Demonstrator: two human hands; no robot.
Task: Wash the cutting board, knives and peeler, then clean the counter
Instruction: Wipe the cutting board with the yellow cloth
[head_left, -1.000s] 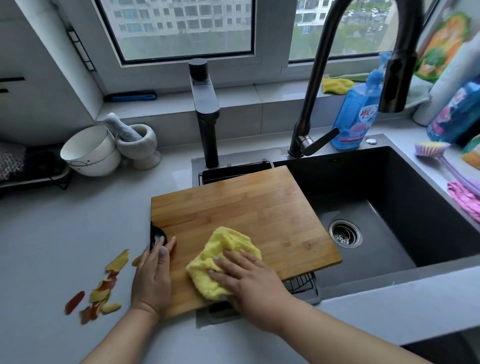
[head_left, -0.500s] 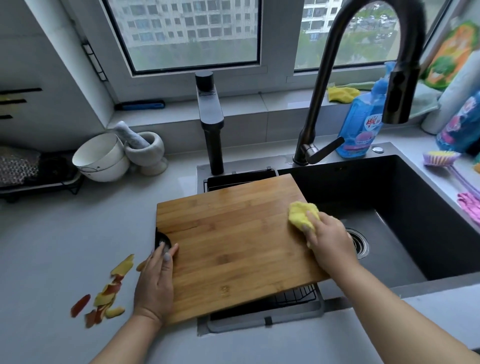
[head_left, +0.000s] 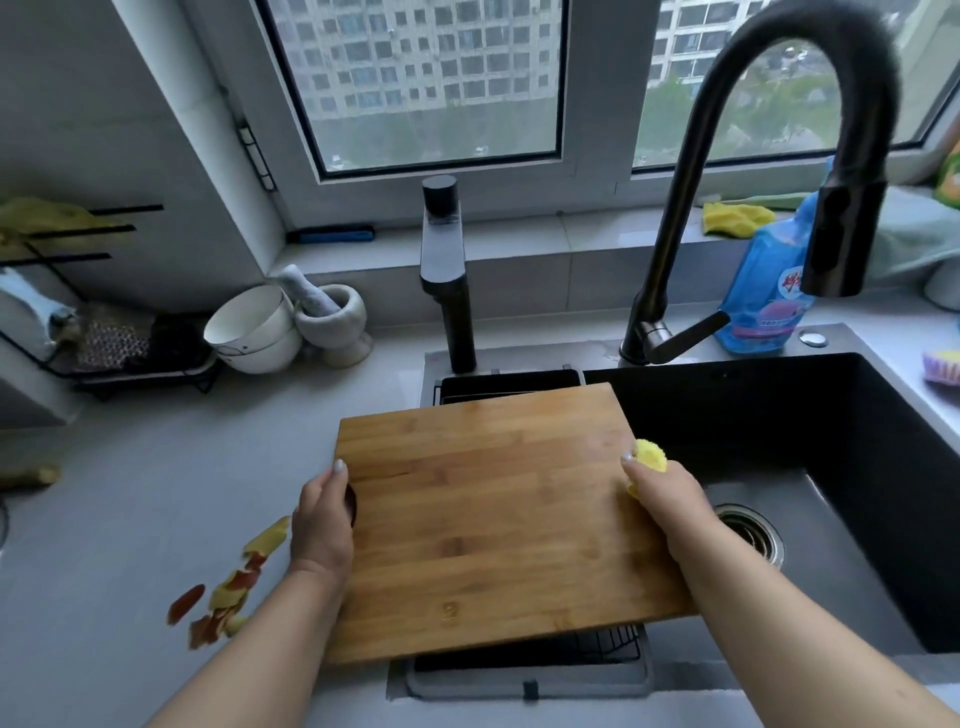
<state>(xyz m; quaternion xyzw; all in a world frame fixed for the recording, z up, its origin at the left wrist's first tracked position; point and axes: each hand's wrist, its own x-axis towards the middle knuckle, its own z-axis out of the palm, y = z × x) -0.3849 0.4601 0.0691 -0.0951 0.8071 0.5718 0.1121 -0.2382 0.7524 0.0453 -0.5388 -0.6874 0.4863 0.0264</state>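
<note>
A bamboo cutting board (head_left: 493, 514) lies across the left part of the black sink (head_left: 831, 467), over a wire rack. My left hand (head_left: 322, 525) grips the board's left edge by its handle hole. At the board's right edge my right hand (head_left: 662, 493) is closed on a yellow cloth (head_left: 649, 454), with the thumb on the board's top face. Fruit peels (head_left: 223, 592), red and yellow, lie on the grey counter (head_left: 130, 519) left of the board. No knife or peeler is visible.
A tall black faucet (head_left: 727, 130) arches over the sink, and a shorter black tap (head_left: 447, 275) stands behind the board. A blue detergent bottle (head_left: 769, 291) stands at the back right. White bowls (head_left: 254, 332), a mortar (head_left: 337, 322) and a rack (head_left: 104, 353) sit at the back left.
My right hand swept the yellow cloth from the board's near middle to its right edge and now grips that edge. The left hand shifted up along the left edge.
</note>
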